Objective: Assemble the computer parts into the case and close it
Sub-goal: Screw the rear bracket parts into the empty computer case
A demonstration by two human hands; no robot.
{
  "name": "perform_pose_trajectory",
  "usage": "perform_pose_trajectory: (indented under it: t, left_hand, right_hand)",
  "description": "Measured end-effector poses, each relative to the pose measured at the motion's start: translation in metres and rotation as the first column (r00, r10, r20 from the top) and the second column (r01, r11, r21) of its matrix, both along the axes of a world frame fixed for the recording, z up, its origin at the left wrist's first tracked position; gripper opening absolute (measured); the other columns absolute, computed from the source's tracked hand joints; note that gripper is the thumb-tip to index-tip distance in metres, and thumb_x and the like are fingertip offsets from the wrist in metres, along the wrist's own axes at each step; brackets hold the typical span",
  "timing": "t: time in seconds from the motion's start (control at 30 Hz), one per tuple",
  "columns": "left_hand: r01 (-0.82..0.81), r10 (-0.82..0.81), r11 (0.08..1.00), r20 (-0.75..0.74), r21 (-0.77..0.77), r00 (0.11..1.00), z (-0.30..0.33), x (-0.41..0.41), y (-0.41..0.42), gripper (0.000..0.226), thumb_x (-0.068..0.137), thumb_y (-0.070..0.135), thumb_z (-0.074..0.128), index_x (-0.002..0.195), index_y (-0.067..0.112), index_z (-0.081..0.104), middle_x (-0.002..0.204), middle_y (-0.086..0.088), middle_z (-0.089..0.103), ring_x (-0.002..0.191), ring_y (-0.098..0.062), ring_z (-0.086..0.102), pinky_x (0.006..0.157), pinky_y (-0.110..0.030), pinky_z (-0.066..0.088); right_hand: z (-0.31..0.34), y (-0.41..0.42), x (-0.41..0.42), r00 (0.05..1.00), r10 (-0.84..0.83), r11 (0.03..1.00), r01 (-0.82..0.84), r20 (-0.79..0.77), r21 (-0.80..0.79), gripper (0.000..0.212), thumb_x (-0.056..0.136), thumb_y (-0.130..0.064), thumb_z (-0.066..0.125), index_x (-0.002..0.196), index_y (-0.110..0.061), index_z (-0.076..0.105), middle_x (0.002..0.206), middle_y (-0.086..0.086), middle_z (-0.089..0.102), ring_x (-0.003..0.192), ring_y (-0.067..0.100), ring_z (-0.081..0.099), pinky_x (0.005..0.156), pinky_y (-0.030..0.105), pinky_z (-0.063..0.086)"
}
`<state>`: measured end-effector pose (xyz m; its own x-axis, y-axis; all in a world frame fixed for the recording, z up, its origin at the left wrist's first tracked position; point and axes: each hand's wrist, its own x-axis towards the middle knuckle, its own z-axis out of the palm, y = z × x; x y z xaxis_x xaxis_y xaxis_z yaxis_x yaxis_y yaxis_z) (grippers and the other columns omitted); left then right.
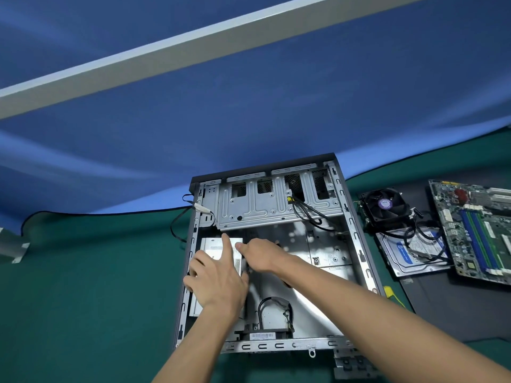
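An open grey computer case (356, 225) lies on its side on the green mat. A silver power supply box (213, 246) sits inside at the case's left wall. My left hand (218, 277) lies flat on top of the box with fingers spread and straight. My right hand (260, 254) grips the box's right edge, thumb on its top, fingers curled down its side. A drive cage (276, 208) spans the far end of the case. Black cables (273, 308) loop over the case floor near the front.
To the right of the case lie a black CPU cooler fan (385, 207), a hard drive (414, 254) with cables on it, and a green motherboard (481, 230) on a dark panel (448, 308). A blue cloth (249, 106) covers the far side.
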<state>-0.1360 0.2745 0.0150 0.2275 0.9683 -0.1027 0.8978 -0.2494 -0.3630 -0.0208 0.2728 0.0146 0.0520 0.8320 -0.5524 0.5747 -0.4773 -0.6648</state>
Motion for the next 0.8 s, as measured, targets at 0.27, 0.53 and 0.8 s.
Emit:
perform_pose_trajectory:
  t: [0.27,0.53,0.8]
  left_hand:
    - [0.008,-0.009,0.999,-0.04,-0.042,0.999,0.0,-0.003,-0.004,0.082,0.087,0.069,0.028,0.147,0.033,-0.015,0.116,-0.019,0.038,0.095,-0.03,0.042,0.069,-0.038,0.039]
    - [-0.071,0.064,0.993,-0.074,-0.096,0.995,0.006,0.006,0.002,0.083,0.089,0.066,0.023,0.149,0.02,-0.01,0.115,-0.021,0.035,0.094,-0.031,0.04,0.064,-0.039,0.035]
    - [-0.062,0.052,0.994,-0.113,-0.088,0.992,0.011,0.007,0.005,0.086,0.089,0.067,0.02,0.149,0.009,-0.005,0.115,-0.02,0.036,0.093,-0.03,0.042,0.063,-0.038,0.036]
  right_hand:
    - [0.001,-0.006,-0.004,0.999,0.024,1.0,-0.025,0.039,0.019,0.044,0.105,-0.033,0.023,0.116,-0.01,0.058,0.123,0.019,0.057,0.116,0.033,0.053,0.09,0.036,0.041]
    - [-0.007,-0.002,0.005,0.995,-0.038,0.999,0.04,0.097,-0.025,0.059,0.097,-0.058,0.028,0.062,-0.013,0.043,0.081,0.007,0.053,0.088,0.028,0.054,0.075,0.032,0.036]
    - [-0.003,0.008,0.007,0.993,-0.028,0.998,0.035,0.117,-0.056,0.059,0.096,-0.06,0.028,0.063,-0.016,0.046,0.077,0.004,0.051,0.097,0.027,0.057,0.078,0.035,0.039]
